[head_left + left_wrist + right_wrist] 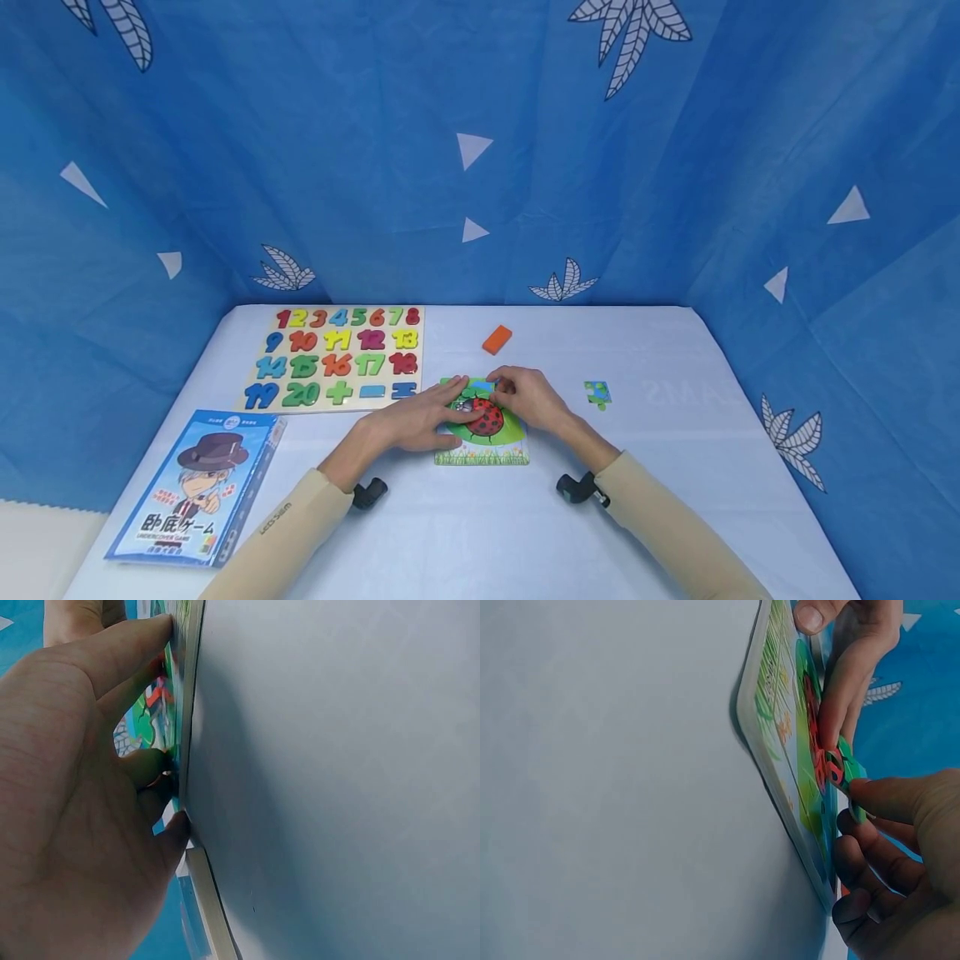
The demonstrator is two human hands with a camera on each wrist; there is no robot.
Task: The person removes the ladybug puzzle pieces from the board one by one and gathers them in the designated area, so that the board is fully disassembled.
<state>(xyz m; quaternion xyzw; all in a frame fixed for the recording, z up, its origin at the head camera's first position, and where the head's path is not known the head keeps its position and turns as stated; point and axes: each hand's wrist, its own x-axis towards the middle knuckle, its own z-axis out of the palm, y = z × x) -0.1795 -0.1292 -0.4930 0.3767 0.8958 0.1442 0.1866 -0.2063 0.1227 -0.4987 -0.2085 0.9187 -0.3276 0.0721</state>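
A ladybug jigsaw puzzle (483, 457) in a thin board lies in front of the person. Spread over its left side is the left hand (416, 417), with fingers fairly straight; in the left wrist view the fingertips press on the board (187, 697). At the board's upper right, the right hand (528, 397) pinches a green and red jigsaw piece (853, 769) between thumb and fingers. This piece stands tilted up from the puzzle face in the right wrist view. Another jigsaw piece, blue and green (597, 393), lies on the table to the right.
Left of the puzzle is a wooden number board (348, 354) with coloured numerals. A blue game box (187, 492) lies near the left table edge. An orange block (497, 339) sits behind the puzzle. Blue patterned cloth (480, 183) hangs around the white table (480, 542).
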